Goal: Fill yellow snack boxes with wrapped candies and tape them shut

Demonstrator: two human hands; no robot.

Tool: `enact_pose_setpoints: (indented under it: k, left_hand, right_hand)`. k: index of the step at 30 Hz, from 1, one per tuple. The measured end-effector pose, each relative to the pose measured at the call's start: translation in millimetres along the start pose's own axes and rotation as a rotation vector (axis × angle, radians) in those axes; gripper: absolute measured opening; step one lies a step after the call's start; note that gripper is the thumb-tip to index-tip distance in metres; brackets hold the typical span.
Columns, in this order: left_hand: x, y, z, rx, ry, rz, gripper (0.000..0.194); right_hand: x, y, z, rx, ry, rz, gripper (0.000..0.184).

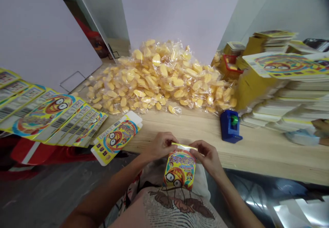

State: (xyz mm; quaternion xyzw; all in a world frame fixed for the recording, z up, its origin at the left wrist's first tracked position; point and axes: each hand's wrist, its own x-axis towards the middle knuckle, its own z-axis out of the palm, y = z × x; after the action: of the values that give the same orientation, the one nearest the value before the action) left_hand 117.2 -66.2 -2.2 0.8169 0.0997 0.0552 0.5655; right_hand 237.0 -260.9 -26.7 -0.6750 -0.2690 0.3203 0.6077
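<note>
A yellow printed carton [180, 169] with a cartoon face rests against my body at the table's front edge. At its upper end, my left hand [162, 145] pinches the left corner of the flap. The flap's right corner is between the fingers of my right hand [205, 153]. Whatever the carton contains is hidden. Left of my hands, another carton [117, 137] of the same print lies with its end flap out, overhanging the table edge. Beyond my hands is a large heap of clear-wrapped yellow oval pieces [159, 79].
Several cartons [48, 113] stand in a row at the left. To the right are a blue tape dispenser [230, 128], tall stacks of flat cartons [285, 94] and a red basket [230, 71]. White boards [180, 12] rise behind the heap. Someone's hand [321, 128] shows at the right edge.
</note>
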Motion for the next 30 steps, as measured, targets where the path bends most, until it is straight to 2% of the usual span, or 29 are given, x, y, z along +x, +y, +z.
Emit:
enact_pose_setpoints:
  k: [5, 11, 14, 17, 20, 22, 23, 24, 27, 28, 30]
  left_hand:
    - [11.7, 4.1, -3.9, -0.145, -0.028, -0.083, 0.019]
    - [2.6, 6.5, -3.1, -0.019, -0.054, 0.072, 0.02]
    - [-4.2, 0.5, 4.6, -0.035, -0.01, 0.126, 0.017]
    - [-9.9, -7.5, 19.4, -0.086, 0.091, 0.141, 0.015]
    - [-15.3, -12.9, 33.8, -0.228, 0.142, 0.039, 0.016]
    - [-15.4, -15.9, 36.7, -0.352, 0.152, -0.091, 0.022]
    - [-13.2, -17.5, 35.4, -0.41, 0.171, -0.156, 0.025]
    - [-9.5, -18.7, 32.5, -0.468, 0.194, -0.211, 0.029]
    - [6.8, -19.0, 18.5, -0.587, 0.254, -0.292, 0.04]
    - [12.0, -17.8, 13.4, -0.591, 0.25, -0.295, 0.041]
    - [19.8, -14.9, 4.3, -0.531, 0.218, -0.271, 0.039]
  right_hand:
    - [7.1, -9.6, 0.8, -0.013, 0.038, -0.028, 0.023]
    - [-5.3, -2.5, -0.8, -0.029, 0.03, -0.11, 0.017]
    - [-11.7, 6.3, 4.3, -0.024, 0.056, -0.149, 0.013]
    - [-16.6, 12.8, 13.5, -0.031, 0.147, -0.178, 0.014]
    - [-18.6, 16.4, 13.9, 0.001, 0.162, -0.168, 0.013]
    - [-14.9, 19.4, -0.9, 0.012, 0.161, -0.153, 0.019]
    - [-11.5, 21.0, -14.5, -0.006, 0.219, -0.161, 0.026]
    - [-7.4, 22.6, -32.0, -0.048, 0.336, -0.183, 0.03]
    - [6.6, 25.9, -96.5, -0.236, 0.878, -0.251, 0.027]
    - [11.8, 26.9, -116.8, -0.276, 0.988, -0.227, 0.027]
    - [22.7, 29.9, -147.1, -0.291, 1.001, -0.126, 0.031]
